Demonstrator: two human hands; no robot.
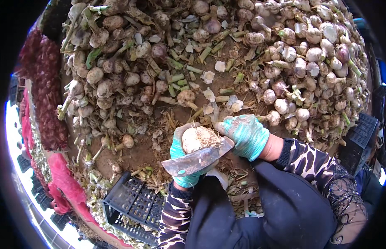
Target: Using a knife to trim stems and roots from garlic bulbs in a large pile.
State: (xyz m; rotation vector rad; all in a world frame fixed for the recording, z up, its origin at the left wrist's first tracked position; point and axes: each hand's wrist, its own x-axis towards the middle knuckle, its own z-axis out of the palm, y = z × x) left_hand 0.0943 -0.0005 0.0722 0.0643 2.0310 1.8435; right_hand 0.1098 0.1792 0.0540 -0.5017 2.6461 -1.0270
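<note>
Both my hands wear turquoise knit gloves with soiled grey palms. My left hand (184, 149) grips a whitish garlic bulb (197, 140), its tuft of dry roots facing right. In my right hand (247, 133) is a broad-bladed metal knife (197, 160), its handle hidden by the fingers. The stained blade slants across the near side of the bulb, over my left palm, and its upper end lies close to the roots. A small hole pierces the blade near its far left end. Just beyond the hands lie cut root discs (209, 95) and garlic peelings.
Untrimmed garlic with stalks (109, 71) is heaped at the left. Another garlic heap (314, 62) rises at the right. Cut green stalk pieces (177, 81) lie between them. A black plastic crate (133, 202) stands at lower left, another crate (361, 133) at right. Red mesh sacks (49, 90) line the left.
</note>
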